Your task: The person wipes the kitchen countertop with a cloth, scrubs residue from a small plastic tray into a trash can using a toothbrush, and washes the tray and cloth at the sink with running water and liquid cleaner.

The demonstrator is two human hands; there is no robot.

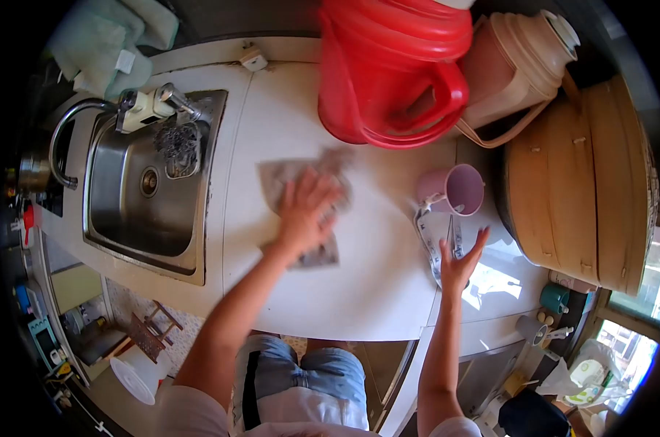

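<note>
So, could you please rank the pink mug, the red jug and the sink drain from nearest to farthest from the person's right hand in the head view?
From the right hand, resting near the counter's right end:
1. Pink mug, just beyond the fingers.
2. Red jug, farther back on the counter, toward the middle.
3. Sink drain, far off to the left, past the left hand and its cloth.

hands (308,211): 2 | cloth (301,182): 1 | jugs (388,73): 2 | mug (457,189): 1 | sink (144,182): 1
</note>
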